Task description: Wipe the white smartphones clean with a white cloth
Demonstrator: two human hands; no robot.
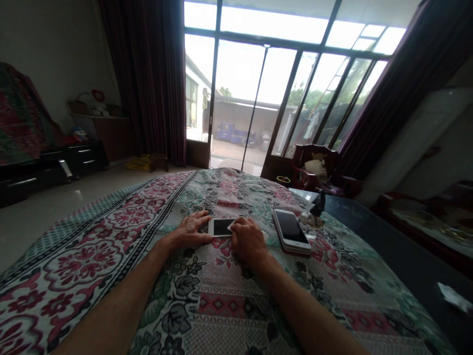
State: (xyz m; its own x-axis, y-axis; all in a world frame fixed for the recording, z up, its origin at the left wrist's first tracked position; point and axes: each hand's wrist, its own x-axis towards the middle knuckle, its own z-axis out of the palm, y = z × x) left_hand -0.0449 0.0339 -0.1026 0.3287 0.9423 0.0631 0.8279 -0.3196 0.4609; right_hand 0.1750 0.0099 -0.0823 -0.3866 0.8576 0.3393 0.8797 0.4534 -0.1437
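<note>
Head view: white smartphone (220, 227) lying flat on floral bedspread (221, 301), dark screen up, between both hands. Left hand (190, 230) placed at phone's left end, fingers spread, touching edge, not clenched. Right hand (249, 240) placed over right end, fingers curled, small white piece (230, 227) touched; grasp cannot be told. Second white-framed smartphone (291, 231) lying just beside right hand. Any lettering too small to be read.

White smartphone (212, 228) with black screen (222, 227), white-framed second phone (290, 230), pink-and-grey floral bedspread (221, 305), dark red curtains (148, 84)
</note>
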